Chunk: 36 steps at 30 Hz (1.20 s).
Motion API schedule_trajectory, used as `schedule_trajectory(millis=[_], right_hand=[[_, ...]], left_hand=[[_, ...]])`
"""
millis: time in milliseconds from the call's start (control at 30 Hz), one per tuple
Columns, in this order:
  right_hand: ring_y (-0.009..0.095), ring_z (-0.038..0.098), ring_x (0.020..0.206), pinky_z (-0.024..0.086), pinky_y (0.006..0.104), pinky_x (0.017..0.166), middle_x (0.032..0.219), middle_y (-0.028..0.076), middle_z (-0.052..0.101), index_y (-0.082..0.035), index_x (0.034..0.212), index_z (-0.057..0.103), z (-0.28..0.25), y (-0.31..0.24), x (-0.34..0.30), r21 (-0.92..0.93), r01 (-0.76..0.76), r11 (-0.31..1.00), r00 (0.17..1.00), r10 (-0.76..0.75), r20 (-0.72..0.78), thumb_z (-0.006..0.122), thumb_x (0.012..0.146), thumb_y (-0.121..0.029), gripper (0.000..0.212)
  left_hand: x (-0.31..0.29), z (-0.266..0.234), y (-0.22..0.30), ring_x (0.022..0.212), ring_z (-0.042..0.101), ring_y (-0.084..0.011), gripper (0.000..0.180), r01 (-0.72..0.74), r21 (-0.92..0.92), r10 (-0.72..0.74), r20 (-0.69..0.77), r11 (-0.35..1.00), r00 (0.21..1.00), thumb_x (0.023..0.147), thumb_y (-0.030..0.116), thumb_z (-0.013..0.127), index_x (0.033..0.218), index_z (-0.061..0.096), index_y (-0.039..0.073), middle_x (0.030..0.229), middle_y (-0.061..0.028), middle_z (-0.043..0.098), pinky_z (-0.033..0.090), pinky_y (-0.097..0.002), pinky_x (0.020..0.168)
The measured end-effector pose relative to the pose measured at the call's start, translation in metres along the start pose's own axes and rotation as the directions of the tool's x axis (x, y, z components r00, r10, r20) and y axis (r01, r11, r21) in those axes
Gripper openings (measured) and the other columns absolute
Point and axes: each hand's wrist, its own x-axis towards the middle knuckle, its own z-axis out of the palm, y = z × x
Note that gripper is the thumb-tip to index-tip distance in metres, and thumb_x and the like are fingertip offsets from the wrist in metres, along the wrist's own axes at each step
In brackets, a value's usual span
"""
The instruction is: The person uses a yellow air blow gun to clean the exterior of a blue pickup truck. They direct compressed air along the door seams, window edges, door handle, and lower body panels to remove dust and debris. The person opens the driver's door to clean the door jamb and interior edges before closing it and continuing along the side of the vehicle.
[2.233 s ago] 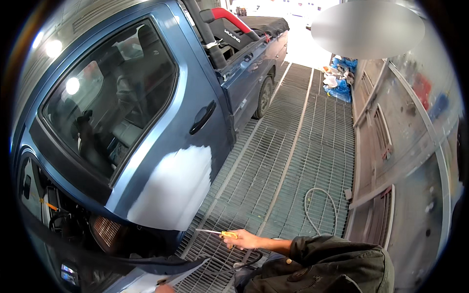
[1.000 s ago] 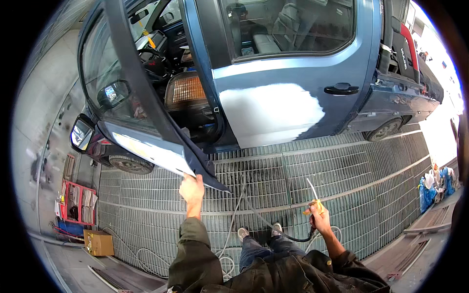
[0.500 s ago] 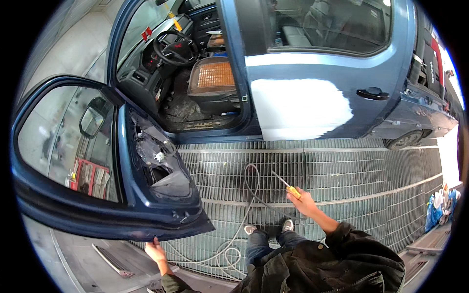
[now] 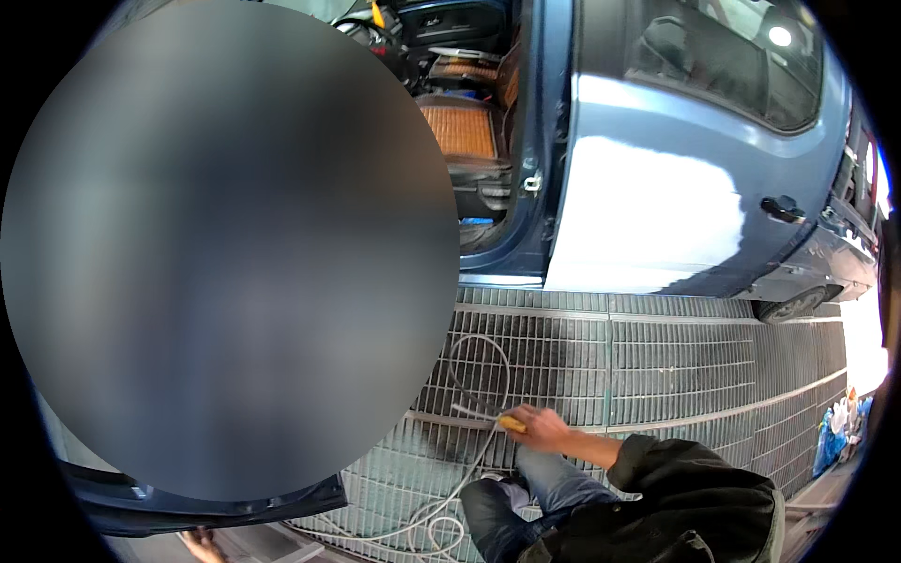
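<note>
My right hand (image 4: 542, 432) is closed around the yellow handle of a screwdriver (image 4: 511, 424). Its shaft, smeared by motion, points left over the floor grating, close above a grey hose (image 4: 508, 375). At the lower left, my left hand (image 4: 203, 545) is at the edge of the opened blue car door (image 4: 314, 499), its fingers curled against it and only partly in view. A large blurred disc covers most of that door and the front of the cabin.
Beyond stands the blue vehicle, its rear door (image 4: 648, 220) bearing a big white patch. Through the front opening a seat with a woven brown cover (image 4: 460, 129) shows. Metal grating (image 4: 676, 347) forms the floor, with hose loops (image 4: 436, 533) lying on it. Bags (image 4: 832, 432) sit far right.
My view has turned left, so the vehicle sits farther right. My right hand has come lower and left with the screwdriver. The left hand is lower in view, still at the door's edge.
</note>
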Motion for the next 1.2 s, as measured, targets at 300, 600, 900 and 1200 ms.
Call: schedule_trajectory(millis=[300, 600, 900, 1200], right_hand=[[0.034, 0.062, 0.084, 0.047, 0.0445, 0.072, 0.084, 0.014, 0.059, -0.005, 0.097, 0.054, 0.236, 0.07, 0.1, 0.17, 0.601, 0.781, 0.729, -0.622, 0.286, 0.063, 0.085, -0.031, 0.031], [0.02, 0.051, 0.043, 0.04, 0.0354, 0.034, 0.059, 0.008, 0.054, -0.001, 0.105, 0.046, 0.398, 0.098, 0.17, 0.206, 0.542, 0.815, 0.684, -0.57, 0.456, 0.045, 0.099, -0.034, 0.033], [0.033, 0.065, 0.058, 0.053, 0.0449, 0.052, 0.07, 0.02, 0.064, 0.001, 0.108, 0.048, 0.429, 0.023, 0.159, 0.435, 0.682, 0.588, 0.322, -0.776, 0.543, 0.059, 0.088, -0.018, 0.03], [0.038, 0.067, 0.069, 0.052, 0.0487, 0.063, 0.088, 0.022, 0.062, 0.0, 0.109, 0.045, 0.474, 0.074, 0.202, 0.181, 0.664, 0.725, 0.649, -0.68, 0.341, 0.054, 0.087, -0.017, 0.03]], left_hand=[[-0.156, 0.147, 0.083, 0.104, 0.062, -0.0214, 0.042, 0.012, 0.31, 0.136, -0.451, 0.951, 0.882, 0.1, 0.026, 0.054, 0.126, 0.056, -0.007, 0.118, -0.0165, 0.063, 0.05, -0.0308, 0.09], [-0.29, 0.311, -0.122, 0.068, 0.041, -0.0042, 0.029, 0.121, -0.199, -0.188, -0.368, 0.973, 0.911, 0.1, 0.027, 0.054, 0.087, 0.06, 0.002, 0.077, 0.006, 0.053, 0.035, -0.0199, 0.06], [-0.35, 0.333, -0.171, 0.071, 0.051, -0.0062, 0.031, 0.31, -0.176, -0.346, -0.236, 0.934, 0.908, 0.1, 0.028, 0.053, 0.082, 0.057, 0.004, 0.077, 0.0018, 0.058, 0.047, -0.0229, 0.066], [-0.369, 0.365, -0.18, 0.071, 0.058, -0.0084, 0.031, 0.492, -0.384, -0.547, -0.044, 0.782, 0.836, 0.099, 0.035, 0.054, 0.091, 0.06, 0.005, 0.078, 0.0005, 0.059, 0.05, -0.0227, 0.066]])
